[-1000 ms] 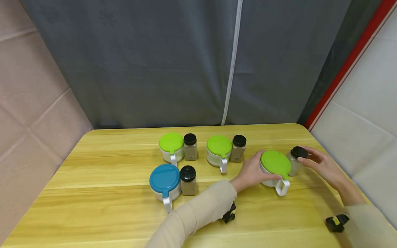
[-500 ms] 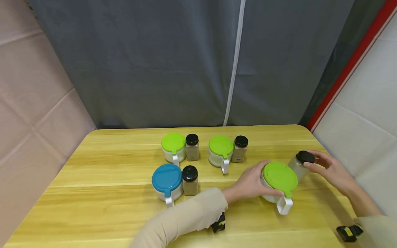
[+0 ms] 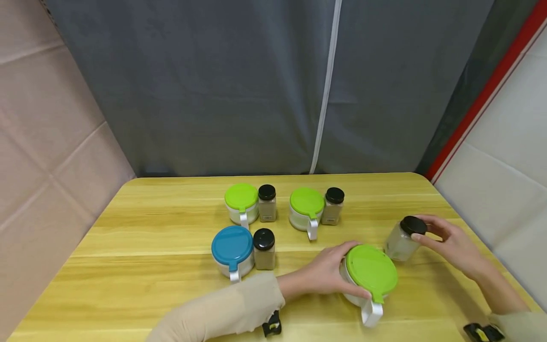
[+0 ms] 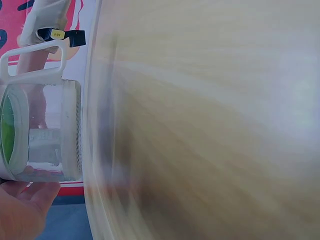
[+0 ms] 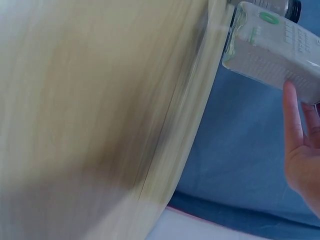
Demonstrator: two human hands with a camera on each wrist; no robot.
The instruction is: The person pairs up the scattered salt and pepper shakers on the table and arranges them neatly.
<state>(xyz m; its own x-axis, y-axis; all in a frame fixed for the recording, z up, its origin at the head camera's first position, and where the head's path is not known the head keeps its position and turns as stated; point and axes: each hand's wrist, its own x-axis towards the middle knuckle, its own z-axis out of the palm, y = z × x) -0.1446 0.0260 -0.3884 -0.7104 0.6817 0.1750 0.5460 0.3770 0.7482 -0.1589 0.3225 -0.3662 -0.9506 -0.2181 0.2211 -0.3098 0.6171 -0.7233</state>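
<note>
My left hand (image 3: 320,273) grips a clear seasoning jar with a green lid (image 3: 372,270) from its left side, thumb near the white handle. The jar's clear wall (image 4: 45,150) and white base show in the left wrist view, with the fingers below. My right hand (image 3: 455,244) holds a square spice bottle (image 3: 400,244) near its black cap, thumb on the front. The bottle leans, cap to the right, just behind and right of the jar. In the right wrist view, the bottle (image 5: 280,50) shows green print, and its bottom is close over the table.
Two more green-lidded jars (image 3: 241,197) (image 3: 306,202) stand at the back, each beside a black-capped bottle (image 3: 267,206) (image 3: 332,209). In front of them is a blue-lidded jar (image 3: 232,247) with another bottle (image 3: 264,251). A grey curtain (image 3: 235,95) hangs behind the wooden table (image 3: 141,247).
My left hand has brought the green-lidded jar toward me and slightly left. My right hand has followed with the spice bottle, also coming nearer, and a wider gap shows between the caps.
</note>
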